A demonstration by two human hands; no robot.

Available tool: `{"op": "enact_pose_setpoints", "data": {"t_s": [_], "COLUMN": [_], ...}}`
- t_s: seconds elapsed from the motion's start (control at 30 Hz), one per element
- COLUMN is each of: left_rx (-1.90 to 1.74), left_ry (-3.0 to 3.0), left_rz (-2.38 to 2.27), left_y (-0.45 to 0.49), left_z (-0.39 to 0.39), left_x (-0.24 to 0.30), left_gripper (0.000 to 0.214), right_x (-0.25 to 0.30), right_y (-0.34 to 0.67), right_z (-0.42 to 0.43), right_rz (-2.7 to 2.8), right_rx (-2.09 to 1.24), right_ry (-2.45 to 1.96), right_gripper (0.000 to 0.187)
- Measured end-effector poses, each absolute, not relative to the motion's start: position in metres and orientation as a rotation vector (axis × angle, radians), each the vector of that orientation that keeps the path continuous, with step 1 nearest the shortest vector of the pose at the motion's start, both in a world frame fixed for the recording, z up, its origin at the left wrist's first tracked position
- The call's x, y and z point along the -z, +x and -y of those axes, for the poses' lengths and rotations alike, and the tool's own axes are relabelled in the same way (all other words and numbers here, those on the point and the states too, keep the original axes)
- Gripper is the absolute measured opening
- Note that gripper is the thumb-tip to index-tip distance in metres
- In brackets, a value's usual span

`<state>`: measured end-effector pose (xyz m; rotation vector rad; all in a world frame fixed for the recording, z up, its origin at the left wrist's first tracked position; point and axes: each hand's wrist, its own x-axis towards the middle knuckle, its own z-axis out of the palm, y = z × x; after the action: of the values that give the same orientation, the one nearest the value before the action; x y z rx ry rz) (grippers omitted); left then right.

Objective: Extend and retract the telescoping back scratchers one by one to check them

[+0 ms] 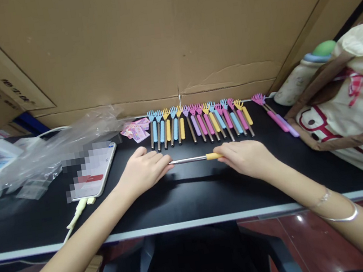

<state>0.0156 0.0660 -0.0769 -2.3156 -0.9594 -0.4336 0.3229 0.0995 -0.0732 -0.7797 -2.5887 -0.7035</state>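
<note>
A telescopic back scratcher (190, 159) with a metal rod and a yellow handle is held level above the black desk. My left hand (145, 168) is closed round its left end, so its tip is hidden in the fingers. At the other end, my right hand (248, 157) grips the yellow handle. Just beyond my hands lies a row of several back scratchers (168, 130) with blue, yellow, purple and pink claws and handles, claws pointing away from me. Two more, a pink-handled one (277, 121) and a purple-handled one (288, 126), lie apart on the right.
A phone (96, 171) with a cable plugged in lies on the left, near crumpled clear plastic bags (48, 156). Small colourful cards (138, 131) sit by the row. A cloth bag (352, 115) and a bottle (299, 79) stand right. Cardboard (169, 33) walls the back.
</note>
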Motion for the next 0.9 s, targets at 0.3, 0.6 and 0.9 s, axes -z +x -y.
{"op": "enact_pose_setpoints", "data": {"t_s": [0.3,0.6,0.9], "left_rx": [0.264,0.130,0.257], "left_ry": [-2.095,-1.851,-2.117], "left_rz": [0.909,1.196,1.214], "left_y": [-0.043,-0.128,-0.127], "left_z": [-0.048,-0.041,-0.043], "left_x": [0.035,0.036,0.043], "left_gripper": [0.019,0.033,0.028], "right_x": [0.041,0.052,0.060], "right_y": [0.395,0.471,0.475], "right_z": [-0.108,-0.127,-0.131], "right_rz": [2.474,2.416,2.410], "right_rx": [1.011,1.000,1.030], "right_ry": [-0.789,-1.372,-1.177], "right_gripper": [0.043,0.065,0.051]}}
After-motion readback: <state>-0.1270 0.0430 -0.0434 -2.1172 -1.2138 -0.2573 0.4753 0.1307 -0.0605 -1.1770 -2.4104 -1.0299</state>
